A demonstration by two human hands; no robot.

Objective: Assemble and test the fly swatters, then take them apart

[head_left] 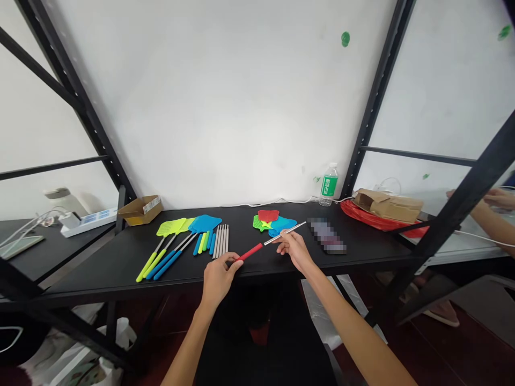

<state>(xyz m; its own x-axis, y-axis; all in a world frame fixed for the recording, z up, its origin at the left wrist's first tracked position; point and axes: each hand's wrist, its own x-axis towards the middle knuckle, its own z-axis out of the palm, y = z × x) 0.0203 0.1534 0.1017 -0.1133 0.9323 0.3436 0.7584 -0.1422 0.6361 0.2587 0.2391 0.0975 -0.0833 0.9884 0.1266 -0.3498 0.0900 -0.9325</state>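
My left hand (219, 276) grips a red plastic handle (251, 251) between thumb and fingers. In my right hand (293, 247) is a thin silver metal rod (298, 226), its near end pointing at the handle's end; whether they touch I cannot tell. Left of my hands lie assembled fly swatters, yellow-green (163, 242) and blue (205, 223). Beside them are loose blue and yellow-green handles (203, 242) and a row of several metal rods (221, 241). Behind my right hand rest loose swatter heads, a red one (268, 215) and blue ones (284, 224) among them.
A water bottle (329, 185) stands by the wall, and a blurred flat object (326, 236) lies on the right of the black table (108, 268). A small cardboard box (140, 210) sits at left. At right, another person's hand (501, 199) shows beyond the black frame (454, 193).
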